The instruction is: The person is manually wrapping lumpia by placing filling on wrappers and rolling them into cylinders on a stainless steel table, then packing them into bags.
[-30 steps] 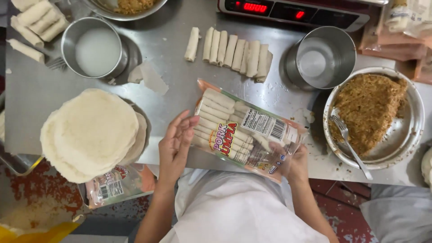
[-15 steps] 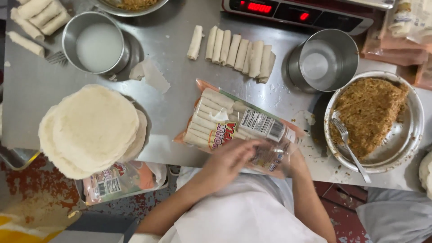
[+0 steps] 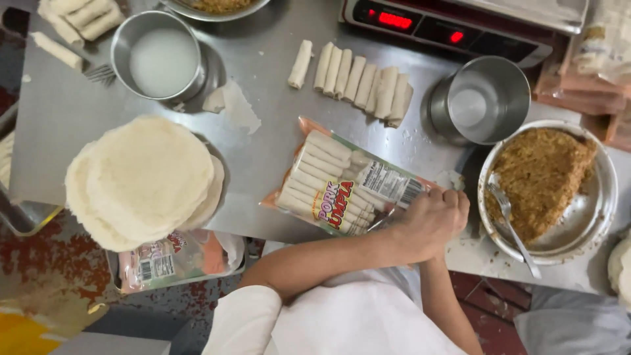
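Steel counter [image 3: 276,158] carries a stack of round wrappers [image 3: 141,181] at left, a bowl of brown filling [image 3: 545,181] with a fork at right, and a row of finished rolls [image 3: 358,80] beyond. Nearest lies a clear packet of rolls [image 3: 342,184]. Left hand [image 3: 430,220] is curled shut on the packet's right end, hiding the right hand, whose grip cannot be told.

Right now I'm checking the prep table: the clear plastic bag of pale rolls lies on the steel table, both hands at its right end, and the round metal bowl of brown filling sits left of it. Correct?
Not quite. The head view shows the round metal bowl of brown filling to the right of the clear plastic bag of pale rolls, not left. The rest holds: the bag lies on the steel table, the left hand at its right end, covering the right hand.
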